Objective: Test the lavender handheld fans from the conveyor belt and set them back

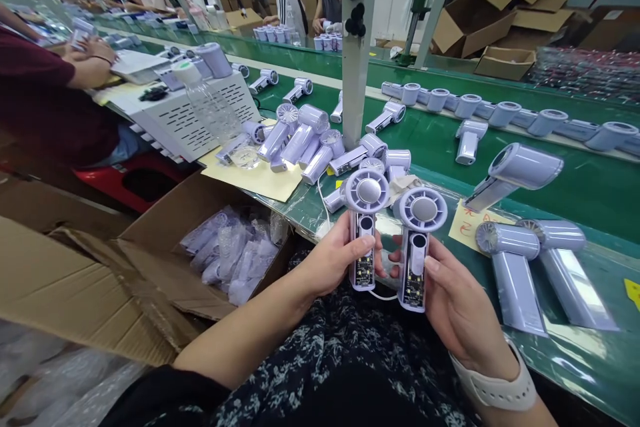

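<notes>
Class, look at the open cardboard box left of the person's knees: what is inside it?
The cardboard box holds a heap of clear plastic bags with pale lilac parts in them. Whatever lies beneath the top bags is covered, as is the box's bottom.

A green desk [590,193] carries many lavender handheld fans: a loose heap [310,140] beside a white post [357,47], a long row [500,112] farther back. An open cardboard box [150,260] below the desk holds bagged parts [230,250]. A white perforated machine [190,113] sits left, near a person in maroon [45,93]. Empty cartons [500,13] pile up behind.
</notes>
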Available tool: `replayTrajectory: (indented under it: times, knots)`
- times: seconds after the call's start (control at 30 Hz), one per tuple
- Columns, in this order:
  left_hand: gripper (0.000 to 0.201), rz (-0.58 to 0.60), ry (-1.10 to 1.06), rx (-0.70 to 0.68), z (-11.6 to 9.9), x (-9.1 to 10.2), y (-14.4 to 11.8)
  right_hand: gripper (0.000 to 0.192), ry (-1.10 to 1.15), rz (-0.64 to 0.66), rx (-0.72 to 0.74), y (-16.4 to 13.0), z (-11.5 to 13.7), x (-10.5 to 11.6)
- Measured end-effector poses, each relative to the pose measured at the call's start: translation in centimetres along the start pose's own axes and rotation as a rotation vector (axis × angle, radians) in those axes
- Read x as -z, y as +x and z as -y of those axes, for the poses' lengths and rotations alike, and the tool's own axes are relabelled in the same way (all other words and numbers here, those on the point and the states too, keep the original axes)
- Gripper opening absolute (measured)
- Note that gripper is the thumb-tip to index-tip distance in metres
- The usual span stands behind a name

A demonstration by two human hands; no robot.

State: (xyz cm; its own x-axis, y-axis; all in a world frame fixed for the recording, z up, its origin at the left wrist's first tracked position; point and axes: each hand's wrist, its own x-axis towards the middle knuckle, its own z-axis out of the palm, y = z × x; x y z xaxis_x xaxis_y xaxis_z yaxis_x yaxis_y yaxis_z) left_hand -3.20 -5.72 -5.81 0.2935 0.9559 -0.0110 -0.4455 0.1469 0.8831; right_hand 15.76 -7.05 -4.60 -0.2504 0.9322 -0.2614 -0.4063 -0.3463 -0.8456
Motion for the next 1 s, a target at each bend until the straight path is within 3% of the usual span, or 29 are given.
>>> replayTrajectory:
  times: [0.17,0.47,0.6,0.7,0.8,0.87,0.93,1.0]
  knots:
    - [0.045,-0.055,-0.013,0.038,0.0,-0.4,-0.1,0.039,-0.037,-0.066,0.021,-0.1,0.0,-0.3]
    - [0.052,-0.094,0.015,0.009,-0.6,-0.2,-0.3,0.034,-0.026,-0.035,0.019,-0.1,0.3,0.0]
    - [0.067,0.074,-0.302,-0.034,0.0,0.9,-1.1,0.047,-0.027,0.138,-0.004,0.4,-0.8,-2.6]
    - [0.067,0.091,-0.542,-0.031,-0.4,2.8,-3.7,0.06,-0.301,0.252,0.014,1.4,-1.6,-5.8]
    - [0.057,-0.114,-0.53,-0.084,-1.9,5.9,-9.0,0.045,-0.869,0.584,-0.077,3.2,-1.0,-9.6]
    - [0.049,-0.308,-0.487,-0.051,-2.9,7.9,-13.6,0.028,-1.147,0.723,-0.029,5.4,0.2,-12.3]
    - [0.047,-0.559,-0.514,0.048,-3.4,9.3,-17.9,0.024,-1.174,0.607,0.204,8.6,1.2,-15.4]
    - [0.047,-0.73,-0.545,0.142,-3.3,9.9,-20.8,0.048,-1.027,0.384,0.43,12.5,1.5,-19.0]
